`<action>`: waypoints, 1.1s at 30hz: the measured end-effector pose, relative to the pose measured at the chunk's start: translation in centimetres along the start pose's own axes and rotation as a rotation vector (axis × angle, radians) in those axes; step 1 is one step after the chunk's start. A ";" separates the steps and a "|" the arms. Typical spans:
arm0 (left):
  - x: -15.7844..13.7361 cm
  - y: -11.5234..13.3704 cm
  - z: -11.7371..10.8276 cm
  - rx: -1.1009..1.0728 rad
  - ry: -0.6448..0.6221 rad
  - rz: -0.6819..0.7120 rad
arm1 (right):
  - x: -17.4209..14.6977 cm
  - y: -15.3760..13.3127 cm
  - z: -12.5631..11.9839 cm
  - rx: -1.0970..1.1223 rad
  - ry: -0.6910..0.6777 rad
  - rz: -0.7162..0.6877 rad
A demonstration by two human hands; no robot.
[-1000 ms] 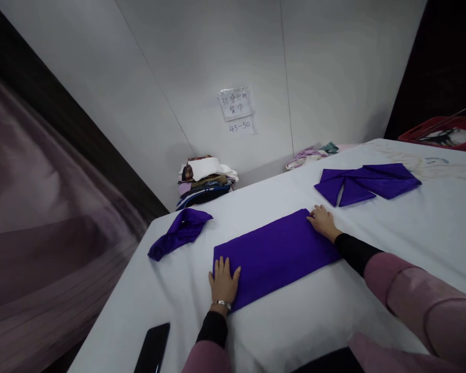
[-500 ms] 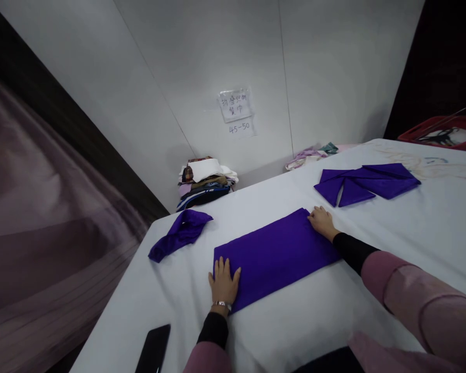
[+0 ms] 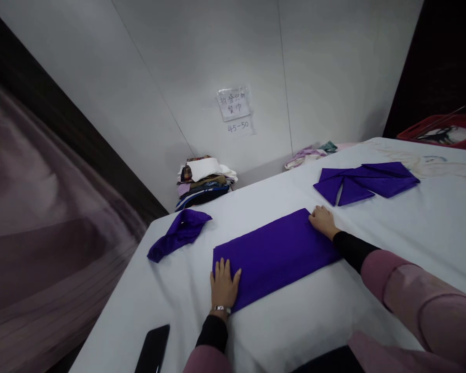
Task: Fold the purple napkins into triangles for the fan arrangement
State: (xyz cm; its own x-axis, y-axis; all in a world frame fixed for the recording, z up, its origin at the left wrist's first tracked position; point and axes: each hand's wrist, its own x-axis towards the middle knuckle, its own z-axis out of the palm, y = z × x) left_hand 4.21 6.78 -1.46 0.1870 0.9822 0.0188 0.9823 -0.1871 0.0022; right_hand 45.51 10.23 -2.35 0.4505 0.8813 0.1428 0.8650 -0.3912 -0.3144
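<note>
A purple cloth napkin point(image 3: 275, 254), folded into a long rectangle, lies slantwise on the white-covered table in front of me. My left hand point(image 3: 223, 287) rests flat on its left end, fingers spread. At the far right corner, my right hand point(image 3: 322, 220) has its fingers curled together on the napkin's edge; the fingertips are partly hidden. To the left lies a crumpled purple cloth point(image 3: 180, 233). Farther right sits another purple cloth point(image 3: 367, 181), folded into pointed, wing-like shapes.
A black phone point(image 3: 153, 348) lies near the table's front left. Past the far edge are a stack of folded clothes point(image 3: 204, 181) and a smaller cloth pile point(image 3: 308, 156). A red basket point(image 3: 423, 128) stands at the far right. Paper signs point(image 3: 235, 105) hang on the wall.
The layers at the napkin's far right corner now line up more evenly under my right hand. Otherwise both hands stay almost where they were.
</note>
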 end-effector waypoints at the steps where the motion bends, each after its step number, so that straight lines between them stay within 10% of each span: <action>1: 0.0 0.0 0.0 0.000 0.003 0.001 | -0.1 0.0 -0.1 0.000 0.001 -0.001; 9: 0.0 0.3 -0.2 0.043 -0.003 -0.010 | -2.2 -2.2 -1.6 0.026 0.003 -0.128; 17: -0.2 0.5 -0.3 0.078 -0.007 -0.003 | -15.5 -13.1 0.2 0.270 -0.246 -0.762; 20: -0.1 0.3 -0.2 0.090 -0.012 0.021 | -17.3 -14.1 0.7 0.278 -0.338 -0.801; 33: -0.2 0.4 -0.2 0.118 0.015 0.013 | -13.0 2.6 -0.7 -0.070 -0.120 -0.407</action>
State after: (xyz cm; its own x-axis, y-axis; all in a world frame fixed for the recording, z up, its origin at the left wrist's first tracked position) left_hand 4.59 6.47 -1.30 0.2003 0.9792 0.0334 0.9739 -0.1953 -0.1157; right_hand 42.02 -2.44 -4.31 0.0437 0.9905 0.1304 0.9816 -0.0183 -0.1900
